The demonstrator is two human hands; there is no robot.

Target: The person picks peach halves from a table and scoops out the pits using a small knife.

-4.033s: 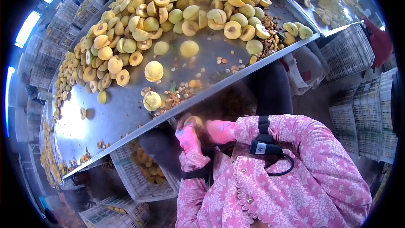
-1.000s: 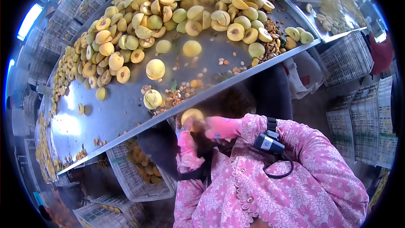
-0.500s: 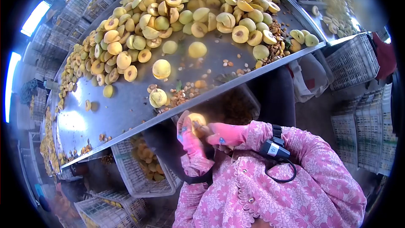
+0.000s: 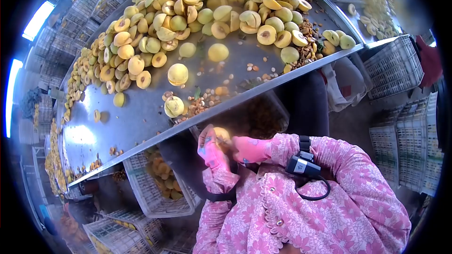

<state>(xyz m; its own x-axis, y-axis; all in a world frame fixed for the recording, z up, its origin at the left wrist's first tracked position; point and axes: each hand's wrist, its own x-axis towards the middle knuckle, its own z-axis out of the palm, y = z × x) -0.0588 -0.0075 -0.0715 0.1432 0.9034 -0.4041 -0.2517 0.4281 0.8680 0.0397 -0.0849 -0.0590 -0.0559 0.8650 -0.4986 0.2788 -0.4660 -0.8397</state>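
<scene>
My left hand (image 4: 212,152), in a pink glove, is closed around a yellow peach (image 4: 222,134) just off the table's near edge, above my lap. My right hand (image 4: 251,149), gloved likewise, presses in from the other side with its fingers curled against the fruit. Something dark and blurred shows between the fingers and the peach; I cannot make out what it is. Beyond the hands, a whole peach (image 4: 178,74) and a cut one (image 4: 174,107) lie on the metal table (image 4: 127,124).
A large heap of peaches (image 4: 188,0), many halved, covers the table's far part. Loose pits (image 4: 200,103) lie near its edge. Below, a white crate (image 4: 141,183) holds peach pieces. Stacked crates (image 4: 407,141) stand at right, near a white bag (image 4: 346,84).
Both hands stay together at the peach. The right hand has turned slightly and its wrist sits a little higher and further left. The table view has shifted slightly.
</scene>
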